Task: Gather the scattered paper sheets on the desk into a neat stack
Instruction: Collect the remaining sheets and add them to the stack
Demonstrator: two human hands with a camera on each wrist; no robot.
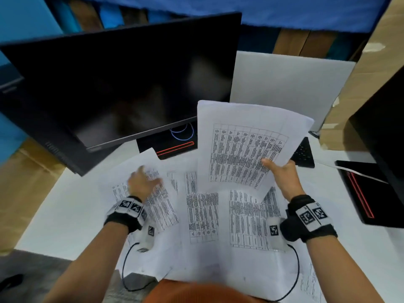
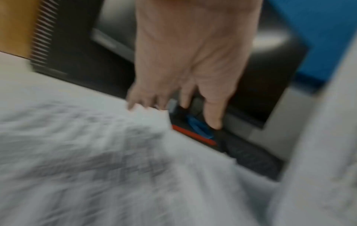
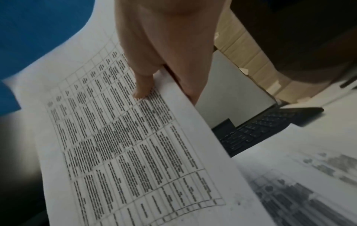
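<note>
White tabletop (image 1: 72, 215) below a dark monitor (image 1: 122, 84) carries scattered printed white paper sheets (image 1: 203, 215) at lower centre; right hand (image 1: 282, 173) pinches one raised sheet (image 1: 244, 138), left hand (image 1: 142, 182), blurred, fingers loosely spread, reaches a sheet at centre left. Gathering is under way; next, lift that sheet and align edges

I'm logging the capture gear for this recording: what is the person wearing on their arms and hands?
Both forearms are bare, with no sleeves or gloves. Each wrist carries a black strap with a white band printed with square black-and-white markers; the right wrist's band shows two. Under each wrist hangs a small grey-white unit with its own marker, and a thin black cable loops from it towards the body.
</note>
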